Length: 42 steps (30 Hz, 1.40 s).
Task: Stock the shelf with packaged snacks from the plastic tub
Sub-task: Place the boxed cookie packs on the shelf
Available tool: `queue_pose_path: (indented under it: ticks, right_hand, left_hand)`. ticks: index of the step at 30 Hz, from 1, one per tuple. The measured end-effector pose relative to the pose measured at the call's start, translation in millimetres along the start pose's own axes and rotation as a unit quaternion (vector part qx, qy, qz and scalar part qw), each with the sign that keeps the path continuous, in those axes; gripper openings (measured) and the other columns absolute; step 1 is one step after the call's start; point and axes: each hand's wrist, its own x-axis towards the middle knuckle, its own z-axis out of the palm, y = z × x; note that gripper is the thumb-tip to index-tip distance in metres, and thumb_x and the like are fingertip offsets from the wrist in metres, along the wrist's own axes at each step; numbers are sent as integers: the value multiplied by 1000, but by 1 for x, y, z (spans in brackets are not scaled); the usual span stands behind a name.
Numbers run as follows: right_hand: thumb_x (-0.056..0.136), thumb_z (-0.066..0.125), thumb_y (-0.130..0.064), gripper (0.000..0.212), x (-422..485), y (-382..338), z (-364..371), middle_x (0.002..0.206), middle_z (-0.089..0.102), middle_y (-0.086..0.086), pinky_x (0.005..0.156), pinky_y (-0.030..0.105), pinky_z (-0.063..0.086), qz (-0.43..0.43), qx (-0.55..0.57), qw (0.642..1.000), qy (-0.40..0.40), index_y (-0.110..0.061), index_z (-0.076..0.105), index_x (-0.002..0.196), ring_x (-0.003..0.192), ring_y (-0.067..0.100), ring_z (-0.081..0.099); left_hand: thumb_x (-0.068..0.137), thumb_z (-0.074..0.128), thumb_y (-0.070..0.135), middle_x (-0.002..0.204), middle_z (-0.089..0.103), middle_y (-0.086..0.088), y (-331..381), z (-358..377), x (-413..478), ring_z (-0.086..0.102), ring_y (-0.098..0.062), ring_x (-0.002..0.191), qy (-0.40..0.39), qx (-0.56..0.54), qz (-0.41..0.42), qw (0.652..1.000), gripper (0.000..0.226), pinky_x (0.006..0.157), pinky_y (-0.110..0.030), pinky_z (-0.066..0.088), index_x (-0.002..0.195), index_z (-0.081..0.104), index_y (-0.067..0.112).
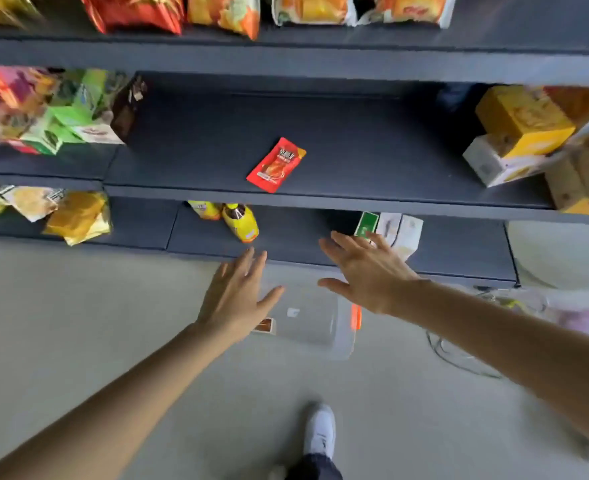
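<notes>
Head cam: both hands are empty, palms down, fingers straight and spread. Left hand (pixel 235 299) is over the tub's left edge, right hand (pixel 372 271) over its far right corner, near the bottom shelf lip. Tub (pixel 313 327) sits on the floor just in front of the shelves. It's clear, blurred and looks almost empty, maybe one brown-orange pack (pixel 264 325) at its left side. One red packet (pixel 276 165) lies flat on the middle shelf (pixel 372 150). I read this as reaching for the next pack. Next: drop into the tub, pinch it, set it beside the red one.
</notes>
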Motion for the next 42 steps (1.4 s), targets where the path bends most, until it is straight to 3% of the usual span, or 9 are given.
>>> queue_pose_path:
  ticks: [3, 8, 15, 20, 29, 32, 34, 36, 42]
  right_hand:
    - [95, 27, -61, 71, 30, -23, 65, 159, 12, 3, 113, 41, 22, 22, 61, 996, -66, -23, 10, 153, 141, 26, 25]
    - [94, 34, -59, 69, 85, -51, 171, 158, 15, 6, 109, 41, 32, 95, 217, 958, -164, -27, 13, 152, 140, 30, 28]
    - [93, 47, -54, 64, 162, -91, 295, 145, 33, 12, 89, 44, 54, 251, 482, 814, -205, -28, 28, 148, 123, 33, 47]
    - [92, 55, -46, 63, 210, -116, 374, 148, 31, 10, 84, 41, 57, 315, 582, 727, -186, -30, 29, 147, 113, 24, 48]
    - [88, 64, -41, 65, 273, -137, 454, 143, 36, 7, 85, 40, 55, 366, 623, 673, -161, -31, 33, 144, 112, 23, 50]
    - [84, 72, -30, 57, 281, -146, 467, 132, 49, 4, 79, 36, 57, 399, 678, 596, -158, -26, 47, 135, 111, 23, 55]
    - [81, 75, -18, 41, 285, -153, 472, 123, 59, 7, 77, 34, 58, 431, 710, 544, -118, -20, 61, 119, 103, 23, 62]
    - [77, 78, -13, 30, 287, -160, 475, 113, 65, 8, 73, 32, 59, 451, 706, 541, -68, -19, 68, 104, 96, 24, 66]
    - [66, 82, -18, 25, 267, -166, 449, 100, 70, 0, 83, 46, 56, 414, 665, 621, 42, -32, 71, 85, 96, 23, 66]
  left_hand:
    - [81, 20, 64, 149, 41, -14, -45, 65, -16, 45, -28, 134, -38, -2, -15, 999, 86, 109, -47, 33, 144, 42, 9]
    - [87, 23, 68, 159, 18, -11, -108, 140, -26, 24, -25, 145, -106, -44, -143, 983, 83, 117, -39, 18, 152, 21, 15]
    - [96, 44, 47, 159, 17, -7, -174, 235, 9, 19, -21, 146, -89, -193, -221, 952, 73, 114, -34, 23, 153, 12, 16]
    - [96, 45, 48, 160, 15, -4, -210, 305, 65, 22, -21, 145, -79, -274, -253, 925, 75, 112, -33, 22, 154, 7, 20]
    - [96, 45, 48, 156, 26, 3, -228, 383, 110, 36, -19, 138, -105, -365, -193, 905, 70, 108, -31, 28, 153, 8, 31]
    - [95, 44, 50, 157, 25, 5, -233, 387, 109, 40, -21, 136, -96, -374, -186, 903, 70, 111, -37, 30, 153, 8, 31]
    - [96, 43, 47, 156, 30, 0, -235, 387, 107, 41, -12, 133, -84, -362, -192, 908, 69, 104, -25, 30, 153, 9, 27]
    - [97, 44, 43, 151, 36, -7, -238, 384, 106, 41, -2, 126, -60, -341, -200, 916, 67, 92, -16, 26, 153, 12, 23]
    - [99, 47, 26, 136, 44, -12, -236, 356, 102, 52, -24, 122, 53, -334, -279, 899, 43, 97, -30, 39, 138, 43, 9]
